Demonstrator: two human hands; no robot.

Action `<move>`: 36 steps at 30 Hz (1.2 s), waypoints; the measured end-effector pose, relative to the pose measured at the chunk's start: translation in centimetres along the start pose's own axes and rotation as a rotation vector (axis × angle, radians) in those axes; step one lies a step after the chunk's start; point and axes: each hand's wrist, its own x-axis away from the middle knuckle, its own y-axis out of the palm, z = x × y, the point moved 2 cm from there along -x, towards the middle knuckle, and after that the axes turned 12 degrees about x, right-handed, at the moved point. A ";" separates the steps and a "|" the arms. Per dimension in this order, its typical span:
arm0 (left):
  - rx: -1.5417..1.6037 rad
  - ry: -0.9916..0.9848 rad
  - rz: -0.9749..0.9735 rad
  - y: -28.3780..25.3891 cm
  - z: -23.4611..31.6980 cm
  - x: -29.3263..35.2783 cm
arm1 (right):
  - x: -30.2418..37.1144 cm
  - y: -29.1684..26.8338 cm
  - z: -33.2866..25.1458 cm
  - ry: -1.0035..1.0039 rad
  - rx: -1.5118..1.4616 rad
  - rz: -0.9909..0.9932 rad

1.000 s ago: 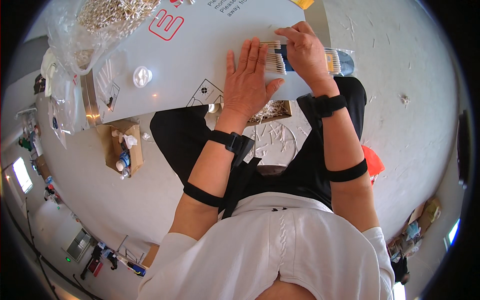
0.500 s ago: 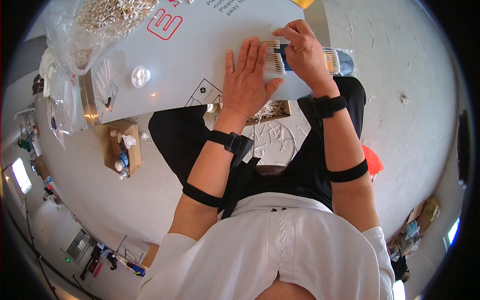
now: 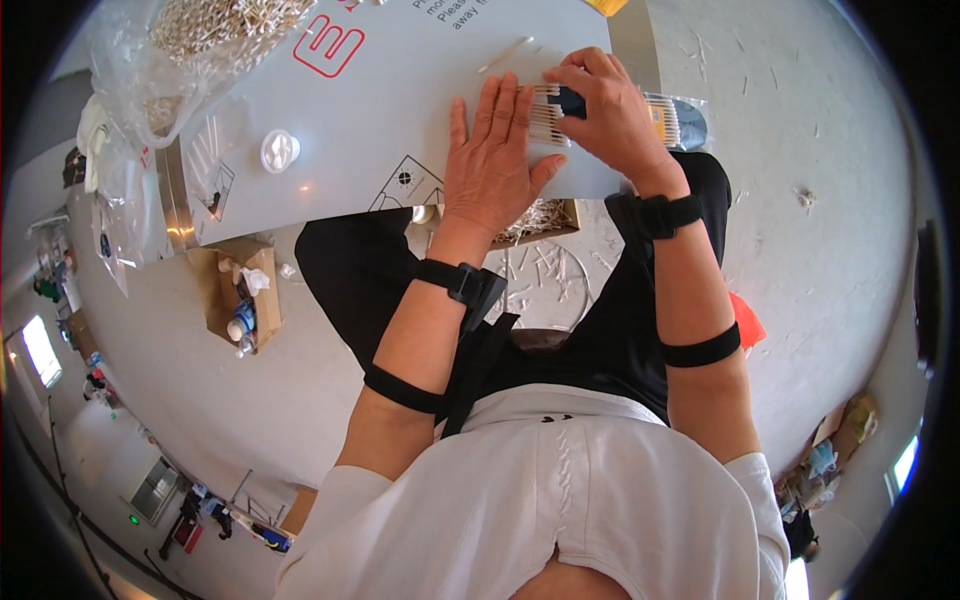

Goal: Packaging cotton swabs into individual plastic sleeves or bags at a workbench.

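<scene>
My left hand (image 3: 492, 150) lies flat on the grey board (image 3: 380, 110), its fingers stretched out over the left ends of a row of cotton swabs (image 3: 546, 120). My right hand (image 3: 618, 115) is just right of that row. Its fingers are bent, with thumb and index fingertips apart at the swabs. Beneath it shows part of a dark blue strip (image 3: 572, 102). Past its far side, more swabs (image 3: 661, 120) lie side by side over a clear pack with yellow and blue. A single swab (image 3: 506, 55) lies apart, beyond my left fingertips.
A clear bag heaped with swabs (image 3: 230, 35) stands at the far left, near a small round white tub (image 3: 280, 151). Below the board's near edge is a box of loose swabs (image 3: 540, 222). An open carton (image 3: 240, 295) is on the floor, where swabs (image 3: 545, 275) lie scattered.
A single swab now lies apart on the board, beyond my left hand. My right hand has shifted slightly, its thumb moving left toward the row. My left hand stays in place.
</scene>
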 end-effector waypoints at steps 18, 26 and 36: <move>0.002 -0.028 -0.034 0.1 0.2 -0.2 | 6.1 -3.6 3.9 0.181 0.208 0.106; 0.004 -0.050 0.055 1.5 1.8 -0.8 | 9.3 -2.0 6.9 0.101 0.358 -0.083; 0.012 -0.070 0.060 3.9 5.5 -2.5 | 9.6 -1.2 6.5 0.162 0.330 -0.090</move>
